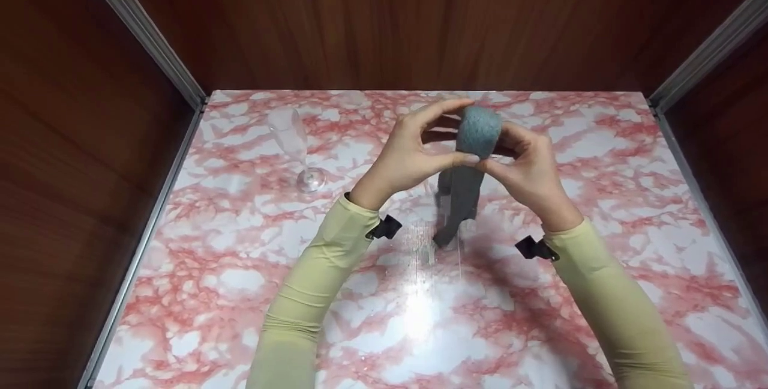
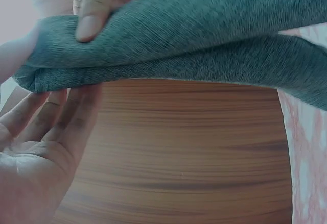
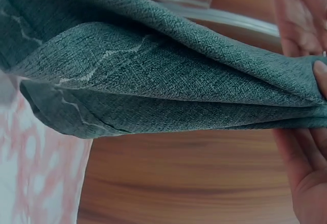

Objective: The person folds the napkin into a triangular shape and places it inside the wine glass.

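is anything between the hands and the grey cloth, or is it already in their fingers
Nothing visible stands between them. The left hand and the right hand both pinch the grey cloth, held above the marble table. The clear glass lies off to the left.

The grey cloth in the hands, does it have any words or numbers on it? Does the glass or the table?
None: no words, numbers or signs can be read in any view.
The grey cloth held up by the left hand and right hand is plain, with only pale stitching.
The clear glass bears no label.
The table shows only a pink marble pattern.
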